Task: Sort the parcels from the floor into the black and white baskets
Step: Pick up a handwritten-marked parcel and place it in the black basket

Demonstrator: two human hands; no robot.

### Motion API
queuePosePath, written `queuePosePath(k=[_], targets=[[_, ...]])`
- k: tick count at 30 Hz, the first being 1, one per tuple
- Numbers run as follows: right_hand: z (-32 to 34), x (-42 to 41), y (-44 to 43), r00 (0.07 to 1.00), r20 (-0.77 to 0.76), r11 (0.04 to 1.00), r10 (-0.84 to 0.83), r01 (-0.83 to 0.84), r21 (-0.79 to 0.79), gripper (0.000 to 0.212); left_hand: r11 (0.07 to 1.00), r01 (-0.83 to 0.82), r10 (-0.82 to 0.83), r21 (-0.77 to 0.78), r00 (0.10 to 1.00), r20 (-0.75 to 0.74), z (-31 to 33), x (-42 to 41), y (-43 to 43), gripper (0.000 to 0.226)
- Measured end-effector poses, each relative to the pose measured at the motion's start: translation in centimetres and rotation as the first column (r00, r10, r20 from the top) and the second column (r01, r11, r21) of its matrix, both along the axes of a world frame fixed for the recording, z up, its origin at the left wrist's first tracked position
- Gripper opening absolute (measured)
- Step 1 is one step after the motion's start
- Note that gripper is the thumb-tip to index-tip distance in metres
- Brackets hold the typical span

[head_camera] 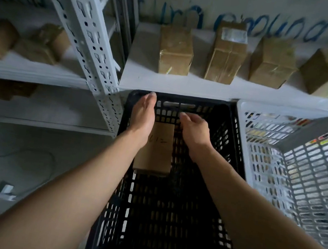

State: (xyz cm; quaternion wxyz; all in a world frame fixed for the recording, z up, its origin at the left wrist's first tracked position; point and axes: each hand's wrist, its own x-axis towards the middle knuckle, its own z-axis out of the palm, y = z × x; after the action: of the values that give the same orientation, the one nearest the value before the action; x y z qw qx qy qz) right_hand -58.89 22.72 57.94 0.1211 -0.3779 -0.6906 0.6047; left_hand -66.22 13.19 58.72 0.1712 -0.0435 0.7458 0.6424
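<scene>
Black basket: a black plastic lattice basket (166, 211) stands in the middle of the view, its far rim against the front edge of a white shelf board (166, 81).
Parcel: a brown cardboard parcel (157, 151) with faint handwriting on its upper face is inside the black basket, toward its far-left part.
Left hand: the left hand (144, 114) is over the far-left part of the black basket with its fingers straight and together, reaching up to the far rim, and it grips nothing.
Right hand: the right hand (195, 129) is over the far middle of the black basket with its fingers loosely bent, and it holds nothing.
Parcel and hands: the parcel lies between the two wrists and below them. The left hand overlaps its upper-left corner in the view, and whether they touch cannot be told. The right hand is apart from it.
White basket: a white plastic lattice basket (303, 169) stands just beside the black basket, on its right, rims touching or nearly so.
Shelf parcels: four brown taped cardboard boxes (175, 50) stand in a row on the shelf board beyond the black basket.
Rack post: a white perforated metal post (91, 31) rises beyond the black basket's far-left corner.
Floor: a thin white cable (12, 157) lies on the floor to the left of the black basket.
</scene>
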Motion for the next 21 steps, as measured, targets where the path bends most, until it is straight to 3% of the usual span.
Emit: queuePosePath(k=[3, 6, 10, 14, 21], targets=[[5.9, 1.9, -0.5, 0.986, -0.164, 1.0, 0.006, -0.002, 0.026, 0.023, 0.994, 0.068, -0.059, 0.084, 0.993, -0.107, 5.3, 2.0, 0.0, 0.045], [11.0, 4.5, -1.2, 0.958, -0.286, 0.998, 0.034, -0.018, 0.057, 0.034, 0.977, 0.139, -0.101, 0.161, 0.969, -0.227, 10.6, 4.7, -0.1, 0.045], [16.0, 9.1, -1.5, 0.899, -0.439, 0.986, -0.004, 0.077, 0.148, 0.034, 0.902, 0.332, -0.222, 0.277, 0.905, -0.364, 15.8, 9.0, 0.6, 0.041], [18.8, 14.3, -1.9, 0.835, -0.525, 0.941, -0.163, 0.291, 0.171, 0.028, 0.772, 0.554, -0.373, 0.311, 0.792, -0.484, 19.4, 13.6, 2.3, 0.038], [20.9, 23.1, -6.0, 0.611, -0.611, 0.75, -0.503, 0.66, 0.042, 0.022, 0.42, 0.841, -0.615, 0.34, 0.539, -0.575, 21.3, 21.1, 2.0, 0.03]])
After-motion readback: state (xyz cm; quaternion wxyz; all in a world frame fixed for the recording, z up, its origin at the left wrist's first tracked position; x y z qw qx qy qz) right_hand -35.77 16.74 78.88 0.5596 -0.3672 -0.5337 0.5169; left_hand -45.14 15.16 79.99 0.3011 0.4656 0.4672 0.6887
